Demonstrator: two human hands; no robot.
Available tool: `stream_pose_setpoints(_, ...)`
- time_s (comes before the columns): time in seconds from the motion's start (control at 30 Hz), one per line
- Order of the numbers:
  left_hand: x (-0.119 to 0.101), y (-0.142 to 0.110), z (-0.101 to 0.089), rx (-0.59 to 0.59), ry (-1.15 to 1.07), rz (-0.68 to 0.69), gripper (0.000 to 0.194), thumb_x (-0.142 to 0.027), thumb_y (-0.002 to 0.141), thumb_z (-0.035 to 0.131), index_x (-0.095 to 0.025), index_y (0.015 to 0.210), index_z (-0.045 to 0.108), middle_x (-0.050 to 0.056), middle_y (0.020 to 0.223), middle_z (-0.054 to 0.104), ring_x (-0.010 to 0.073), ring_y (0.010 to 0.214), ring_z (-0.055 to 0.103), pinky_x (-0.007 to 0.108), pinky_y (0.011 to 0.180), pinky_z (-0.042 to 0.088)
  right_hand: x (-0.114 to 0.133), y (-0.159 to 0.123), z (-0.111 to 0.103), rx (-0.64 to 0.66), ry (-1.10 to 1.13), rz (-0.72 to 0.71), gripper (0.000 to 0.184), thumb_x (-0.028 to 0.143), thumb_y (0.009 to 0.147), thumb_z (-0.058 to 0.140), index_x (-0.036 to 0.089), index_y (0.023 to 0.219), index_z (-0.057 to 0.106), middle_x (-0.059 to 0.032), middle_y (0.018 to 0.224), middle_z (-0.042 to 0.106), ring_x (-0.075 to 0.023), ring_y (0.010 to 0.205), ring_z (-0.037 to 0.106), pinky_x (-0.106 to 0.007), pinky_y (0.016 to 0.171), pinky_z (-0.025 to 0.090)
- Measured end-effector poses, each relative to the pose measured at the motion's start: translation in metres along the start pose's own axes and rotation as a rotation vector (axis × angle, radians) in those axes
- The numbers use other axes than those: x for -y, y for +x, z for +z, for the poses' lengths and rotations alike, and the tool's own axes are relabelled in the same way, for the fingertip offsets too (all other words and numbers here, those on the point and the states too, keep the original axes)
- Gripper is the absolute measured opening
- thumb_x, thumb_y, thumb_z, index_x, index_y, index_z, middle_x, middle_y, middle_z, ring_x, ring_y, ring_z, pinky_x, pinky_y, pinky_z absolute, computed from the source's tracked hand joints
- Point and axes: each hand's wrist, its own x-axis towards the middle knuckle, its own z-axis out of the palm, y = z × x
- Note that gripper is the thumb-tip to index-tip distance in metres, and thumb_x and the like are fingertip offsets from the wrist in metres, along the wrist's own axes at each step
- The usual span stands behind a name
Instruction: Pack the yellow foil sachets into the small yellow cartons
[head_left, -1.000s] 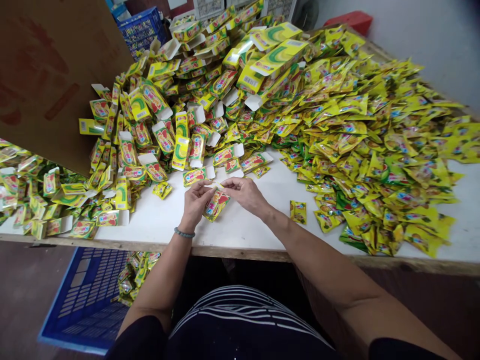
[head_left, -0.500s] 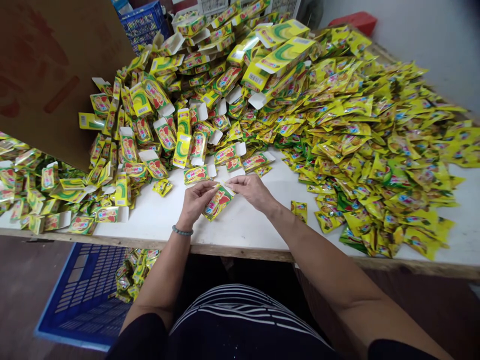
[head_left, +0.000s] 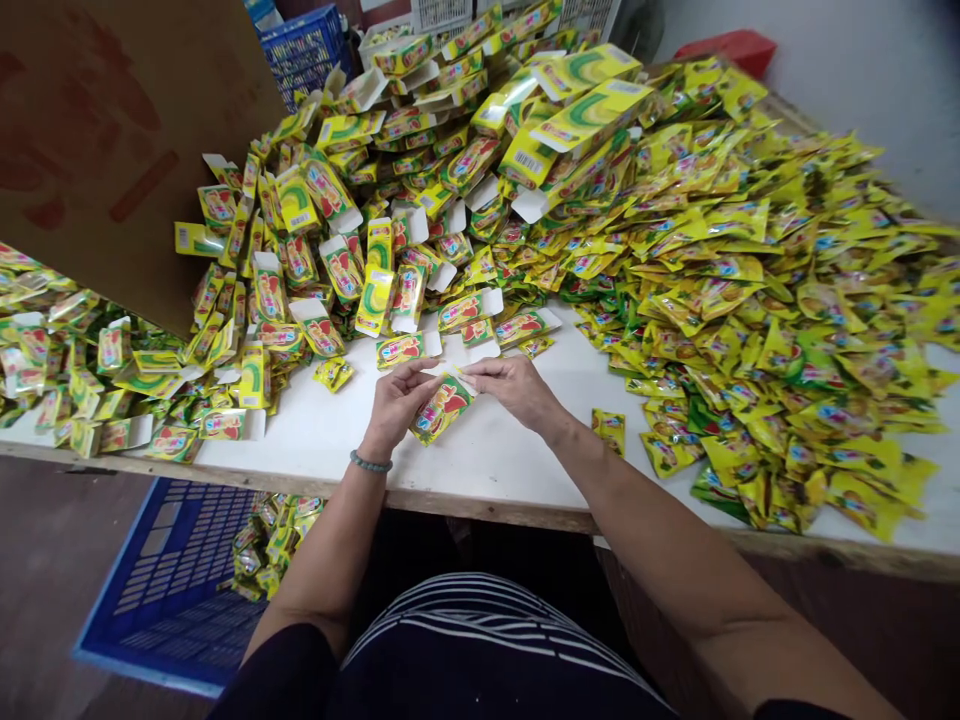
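A small yellow-green printed box [head_left: 442,410] is held tilted just above the white table [head_left: 510,460]. My left hand [head_left: 400,405], with a beaded bracelet at the wrist, pinches its upper left side. At its upper right end, the fingers of my right hand [head_left: 514,388] are pinched on the box's end by the white flap. What lies inside the box is hidden. Just beyond my hands are several more boxes with white flaps, among them a flat-lying box [head_left: 401,350]. A lone yellow sachet [head_left: 608,430] rests right of my right forearm.
A heap of open-flapped boxes [head_left: 330,200] spreads at the back and left, beside a large brown carton [head_left: 127,130]. Yellow sachets [head_left: 750,300] are piled high on the right. Below the table's front edge, a blue crate [head_left: 157,600] holds filled-looking packs. A red object [head_left: 727,52] stands at the back.
The camera view has shifted slightly, so the scene sits a little further right. Both hands keep their pinch on the small box, with little visible movement.
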Motion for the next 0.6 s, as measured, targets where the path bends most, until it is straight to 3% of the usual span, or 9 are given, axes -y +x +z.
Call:
stream_pose_setpoints(0.3,0.003,0.002,-0.002,-0.014,-0.067,-0.010,0.047,-0.035,0.064,0.089,-0.015,0.103,0.074,0.003,0.077,0.076,0.0139,0.064,0.069,0.024,0.062,0.054,0.009,-0.004,-0.003,0.133,-0.020,-0.158,0.026,0.036,0.087,0.066,0.022,0.105,0.080,-0.0064,0.096,0.076,-0.0186,0.086,0.068,-0.031,0.076,0.052)
stream_pose_setpoints(0.43,0.005,0.002,-0.002,-0.019,-0.096,-0.028,0.042,-0.033,0.063,0.090,-0.015,0.098,0.075,0.003,0.075,0.076,0.0124,0.062,0.069,0.022,0.060,0.053,0.009,-0.008,0.000,0.087,-0.193,-0.288,0.027,0.035,0.092,0.061,0.022,0.106,0.080,-0.0062,0.090,0.073,-0.0177,0.082,0.066,-0.030,0.074,0.051)
stream_pose_setpoints(0.6,0.003,0.002,-0.004,0.007,-0.073,-0.042,0.040,-0.031,0.062,0.091,-0.015,0.095,0.076,0.003,0.074,0.076,0.0126,0.061,0.068,0.023,0.061,0.054,0.005,-0.008,-0.002,0.153,-0.146,-0.173,0.029,0.034,0.090,0.061,0.019,0.107,0.080,-0.0059,0.084,0.072,-0.0154,0.069,0.062,-0.029,0.064,0.049)
